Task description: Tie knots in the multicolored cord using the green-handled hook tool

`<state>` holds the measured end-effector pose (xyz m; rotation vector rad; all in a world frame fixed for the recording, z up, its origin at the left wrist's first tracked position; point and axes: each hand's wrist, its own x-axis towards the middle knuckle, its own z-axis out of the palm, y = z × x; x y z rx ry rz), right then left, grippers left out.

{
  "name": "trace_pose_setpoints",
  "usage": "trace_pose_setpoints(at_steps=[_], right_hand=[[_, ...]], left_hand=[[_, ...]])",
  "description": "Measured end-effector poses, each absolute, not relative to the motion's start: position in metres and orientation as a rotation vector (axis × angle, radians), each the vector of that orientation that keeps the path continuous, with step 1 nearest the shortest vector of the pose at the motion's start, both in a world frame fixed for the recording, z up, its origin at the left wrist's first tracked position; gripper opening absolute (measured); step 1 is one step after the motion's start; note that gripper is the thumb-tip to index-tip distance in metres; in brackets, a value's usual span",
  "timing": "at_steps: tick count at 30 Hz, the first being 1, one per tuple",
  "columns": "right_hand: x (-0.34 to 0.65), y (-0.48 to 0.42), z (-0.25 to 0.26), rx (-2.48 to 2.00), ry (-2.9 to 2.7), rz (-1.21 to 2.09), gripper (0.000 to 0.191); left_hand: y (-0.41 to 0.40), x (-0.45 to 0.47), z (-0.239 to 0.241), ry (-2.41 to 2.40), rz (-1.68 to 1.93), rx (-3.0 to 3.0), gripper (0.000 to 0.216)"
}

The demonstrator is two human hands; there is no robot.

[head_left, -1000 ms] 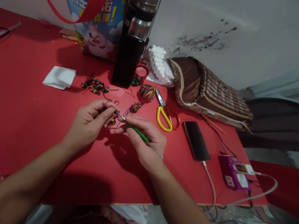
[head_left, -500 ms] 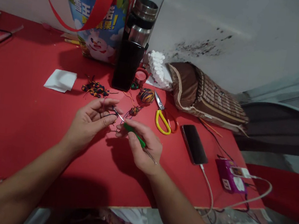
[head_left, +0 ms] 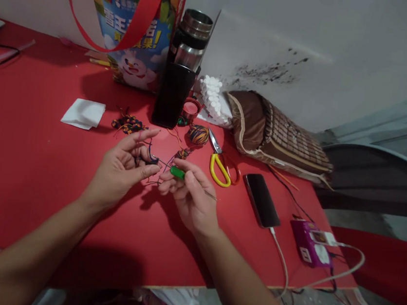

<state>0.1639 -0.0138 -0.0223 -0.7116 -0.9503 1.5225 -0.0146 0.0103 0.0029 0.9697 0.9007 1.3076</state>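
— What is the right hand [head_left: 193, 198] doing?

— Its thumb and fingers are pressed on the green handle of a crochet hook [head_left: 178, 172]. The thin metal tail sticks out past the knuckles, and the tip points left into the gap between the 2 hands.

— And the left hand [head_left: 122, 170]?

— It pinches a dark thread [head_left: 150, 158] between thumb and 1 finger, with another finger stretched out above. The thread loops there, just above the red table [head_left: 22, 161], and seems to meet the hook's tip. It is too fine to tell whether the tip is through the loop.

— Which step would you call it?

— I'd judge a stitch is in the making, with the hook at the loop. The next move calls for steady tension from the left pinch and a small, exact turn of the tip.

— What lies around them?

— Just behind is a ball of mixed thread [head_left: 198, 134], with yellow scissors [head_left: 220, 166] beside it and a phone [head_left: 261, 199] on its cable to the right. A dark flask [head_left: 179, 76] stands further back, with some knotted pieces [head_left: 128, 124] and a white tissue [head_left: 83, 112] to the left.
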Motion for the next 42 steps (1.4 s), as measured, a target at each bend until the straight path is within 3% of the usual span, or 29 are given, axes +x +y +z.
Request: trace_pose_setpoints(at_steps=[14,21,42], right_hand=[[0.165,-0.01,-0.019,-0.708,-0.636,1.794,0.018],[0.172,-0.011,-0.012,-0.743,-0.842,1.695,0.03],[0.172,-0.011,-0.011,-0.746,-0.841,1.75,0.029]], left_hand=[[0.009,-0.01,0.001,0.923,1.314,0.995,0.07],[0.008,-0.014,-0.004,0.852,1.273,0.923,0.065],[0.007,-0.016,-0.001,0.852,1.316,0.962,0.06]])
